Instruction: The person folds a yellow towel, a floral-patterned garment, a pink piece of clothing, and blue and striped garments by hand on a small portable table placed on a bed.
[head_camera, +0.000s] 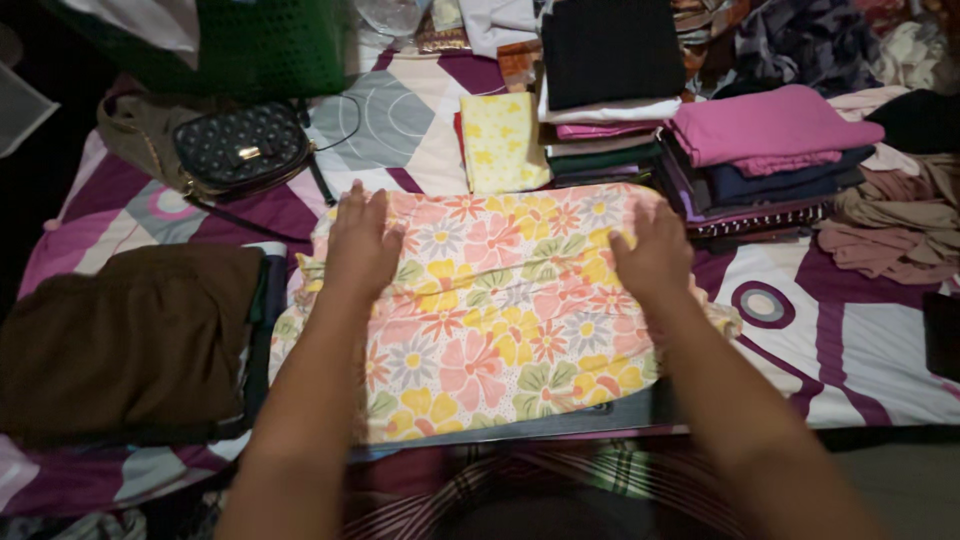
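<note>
No packages, labels, signs, screens.

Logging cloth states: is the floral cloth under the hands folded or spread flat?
Folded: the floral cloth forms a compact rectangle with neat edges, both hands pressing flat on it.

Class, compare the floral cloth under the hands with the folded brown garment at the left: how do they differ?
The floral cloth is multicoloured and patterned; the folded brown garment is plain and dark. Both hands, left hand and right hand, press flat on the floral cloth; nothing touches the brown garment. Both lie on the patterned bedsheet.
</note>
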